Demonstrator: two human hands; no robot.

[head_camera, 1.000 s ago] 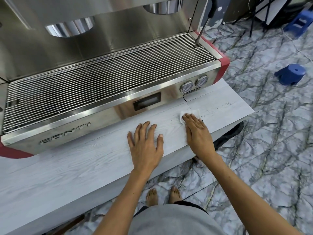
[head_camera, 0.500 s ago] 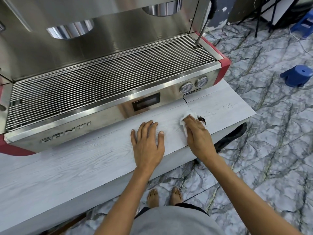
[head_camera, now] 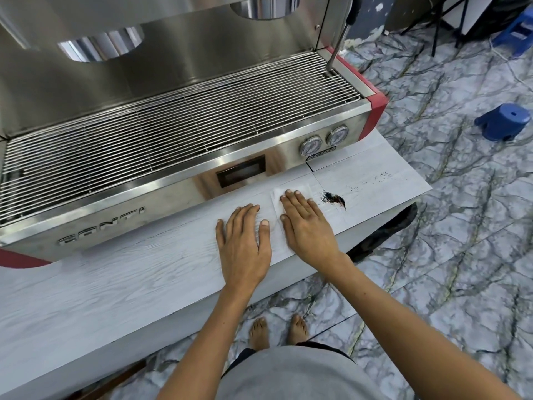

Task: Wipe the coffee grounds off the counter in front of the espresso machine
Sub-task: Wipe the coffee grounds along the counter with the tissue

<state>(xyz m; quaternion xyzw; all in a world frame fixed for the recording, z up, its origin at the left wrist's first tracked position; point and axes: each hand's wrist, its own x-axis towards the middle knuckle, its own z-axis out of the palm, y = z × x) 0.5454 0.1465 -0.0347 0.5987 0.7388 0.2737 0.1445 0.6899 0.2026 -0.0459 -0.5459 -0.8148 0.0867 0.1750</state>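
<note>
Marbled floor (head_camera: 450,255) fills the right of the frame, and a pale wood-grain counter (head_camera: 115,284) crosses the lower left. Right hand (head_camera: 307,223) lies flat at centre, fingers straight and together, pressing a white tissue (head_camera: 291,193) onto the counter. Left hand (head_camera: 245,243) rests flat just beside it to the left, fingers spread, holding nothing. Grounds (head_camera: 334,199) sit just right of the right hand's fingertips, a small dark smeared heap apart from the tissue, with loose specks (head_camera: 372,180) trailing toward the upper right. Behind them stands the steel espresso machine (head_camera: 173,134). A blue stool (head_camera: 503,121) stands at right.
</note>
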